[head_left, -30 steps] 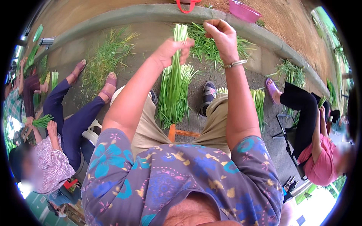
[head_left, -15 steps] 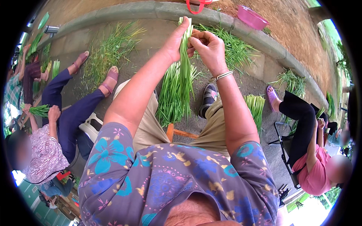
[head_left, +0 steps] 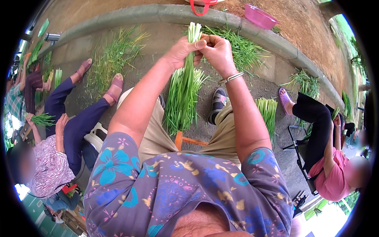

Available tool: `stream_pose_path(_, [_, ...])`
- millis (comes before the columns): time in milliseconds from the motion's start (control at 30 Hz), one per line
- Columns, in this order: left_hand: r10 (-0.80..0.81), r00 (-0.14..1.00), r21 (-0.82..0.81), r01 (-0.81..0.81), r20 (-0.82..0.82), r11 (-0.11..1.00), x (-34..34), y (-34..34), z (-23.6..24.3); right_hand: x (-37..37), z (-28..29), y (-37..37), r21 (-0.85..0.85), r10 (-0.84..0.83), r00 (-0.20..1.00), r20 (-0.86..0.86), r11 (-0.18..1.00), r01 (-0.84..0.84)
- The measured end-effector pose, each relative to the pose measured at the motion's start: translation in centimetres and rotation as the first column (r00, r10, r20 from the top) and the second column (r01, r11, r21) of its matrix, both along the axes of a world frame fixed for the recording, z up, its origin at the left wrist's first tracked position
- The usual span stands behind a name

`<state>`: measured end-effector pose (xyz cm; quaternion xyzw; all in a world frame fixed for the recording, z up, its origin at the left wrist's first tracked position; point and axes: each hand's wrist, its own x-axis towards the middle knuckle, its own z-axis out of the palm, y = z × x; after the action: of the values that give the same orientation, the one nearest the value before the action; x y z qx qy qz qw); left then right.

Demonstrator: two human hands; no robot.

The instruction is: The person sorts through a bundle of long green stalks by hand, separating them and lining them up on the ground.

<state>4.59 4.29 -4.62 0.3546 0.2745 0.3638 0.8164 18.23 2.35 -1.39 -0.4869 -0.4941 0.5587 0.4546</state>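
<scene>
My left hand [head_left: 182, 50] is closed around a bunch of garlic chives [head_left: 194, 33], its pale stem ends pointing away from me and its long green leaves trailing back towards me. My right hand [head_left: 219, 55] is pinched in against the right side of the same bunch, beside the left thumb. Part of its fingertips is hidden behind the stems. Below the held leaves, between my feet, a larger heap of chives [head_left: 173, 104] lies on the ground. To the right of my right foot stands another bundle of chives [head_left: 267, 112], pale ends up.
Loose chives [head_left: 239, 47] and yellowed leaves [head_left: 116, 53] litter the pavement before a concrete kerb [head_left: 158, 15]. A pink basin [head_left: 260, 16] and a red-handled bag [head_left: 203, 7] are beyond it. Seated people flank me, the left one holding chives [head_left: 42, 119]. A wooden stool [head_left: 193, 140] shows between my legs.
My left hand has shifted its grip, its thumb now lying across the stems towards my right hand. The bunch has dropped slightly nearer me, and my hands have come together.
</scene>
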Motion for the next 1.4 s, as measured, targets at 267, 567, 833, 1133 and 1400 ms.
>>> stream_pose_path(267, [-0.077,0.995,0.100,0.069,0.069,0.993,-0.3,0.0,0.8,0.7,1.4,0.0,-0.132,0.001,0.986,-0.168,0.991,-0.023])
stream_pose_path(567, [-0.066,0.997,0.012,0.066,0.030,0.998,-0.2,0.0,0.1,1.0,-0.1,0.4,0.003,-0.161,0.987,0.009,0.987,0.161])
stream_pose_path(833, [-0.083,0.994,0.008,0.083,-0.066,0.996,0.0,-0.3,0.0,1.3,0.0,0.9,0.008,-0.211,0.973,-0.096,0.977,0.213])
stream_pose_path(1133, [-0.101,0.986,0.025,0.105,-0.133,0.994,0.2,-0.7,0.0,2.2,0.3,1.0,0.003,-0.063,0.996,-0.057,0.998,0.064])
stream_pose_path(1400, [-0.033,0.996,-0.023,0.032,-0.086,0.999,0.1,-0.6,0.9,3.1,-0.6,1.5,-0.117,-0.050,0.992,-0.118,0.992,0.036])
